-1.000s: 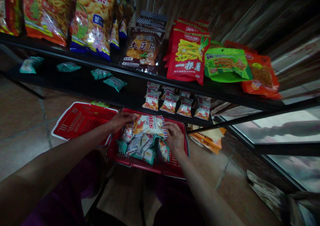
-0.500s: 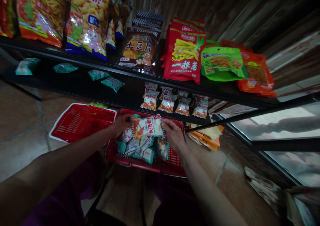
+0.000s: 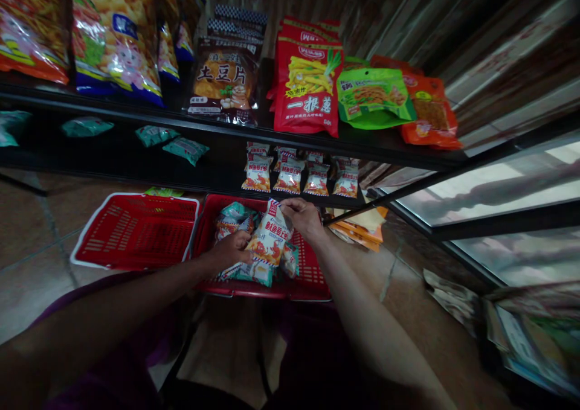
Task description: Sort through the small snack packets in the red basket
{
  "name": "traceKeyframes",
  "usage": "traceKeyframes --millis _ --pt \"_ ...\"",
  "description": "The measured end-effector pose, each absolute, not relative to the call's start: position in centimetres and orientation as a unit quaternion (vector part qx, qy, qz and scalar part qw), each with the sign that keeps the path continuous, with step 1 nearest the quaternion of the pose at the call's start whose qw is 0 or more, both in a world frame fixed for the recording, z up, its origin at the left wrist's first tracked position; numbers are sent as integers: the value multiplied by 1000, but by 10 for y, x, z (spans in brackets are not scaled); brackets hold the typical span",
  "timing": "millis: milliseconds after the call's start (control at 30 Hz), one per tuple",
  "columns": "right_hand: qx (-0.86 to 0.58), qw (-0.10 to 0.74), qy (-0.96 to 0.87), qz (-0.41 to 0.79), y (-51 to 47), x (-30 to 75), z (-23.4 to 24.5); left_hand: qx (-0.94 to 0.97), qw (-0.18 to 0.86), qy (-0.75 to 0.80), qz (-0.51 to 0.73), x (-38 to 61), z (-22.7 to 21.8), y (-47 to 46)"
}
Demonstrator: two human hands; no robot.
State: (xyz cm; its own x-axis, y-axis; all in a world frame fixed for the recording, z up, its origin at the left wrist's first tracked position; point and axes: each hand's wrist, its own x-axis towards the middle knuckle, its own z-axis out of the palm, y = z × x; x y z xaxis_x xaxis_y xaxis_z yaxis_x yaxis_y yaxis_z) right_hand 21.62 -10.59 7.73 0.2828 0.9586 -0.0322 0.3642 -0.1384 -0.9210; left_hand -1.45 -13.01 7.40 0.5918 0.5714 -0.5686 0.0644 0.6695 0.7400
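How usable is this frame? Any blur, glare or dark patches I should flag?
Head view: dim overall, the lower shelf nearly black; wide-angle lens bends the shelf edges; motion blur smears the papers at lower right; pale glare on the glass panel; the snack packet between left hand and right hand reads fairly sharp.

There are two red baskets (image 3: 136,229) and one large white-and-red bag (image 3: 270,241). The lower shelf (image 3: 122,159) carries four small teal packets (image 3: 185,149) and a front row of four small white-and-red packets (image 3: 257,177), with more behind that cannot be counted. The upper shelf (image 3: 136,118) holds one green bag (image 3: 374,96) and one brown bag (image 3: 224,84).
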Motion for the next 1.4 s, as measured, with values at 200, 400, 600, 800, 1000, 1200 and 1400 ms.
traceKeyframes --millis 200,400,600,800,1000,1200,1400 --pt "-659 369 -584 297 -95 207 88 356 841 376 157 -6 81 -123" --pt "-653 370 -607 261 -90 205 90 357 828 393 180 -1 88 -118" --pt "-669 398 -571 261 -91 204 87 348 823 405 196 2 84 -114" --pt "-667 521 -448 290 -97 205 84 354 783 440 261 0 79 -106" --pt "-652 510 -235 509 -123 185 86 273 758 493 329 -2 85 -94" --pt "-574 460 -65 674 -137 150 91 235 752 482 384 5 88 -88" --pt "-556 512 -3 655 -133 135 91 219 795 424 374 12 91 -92"
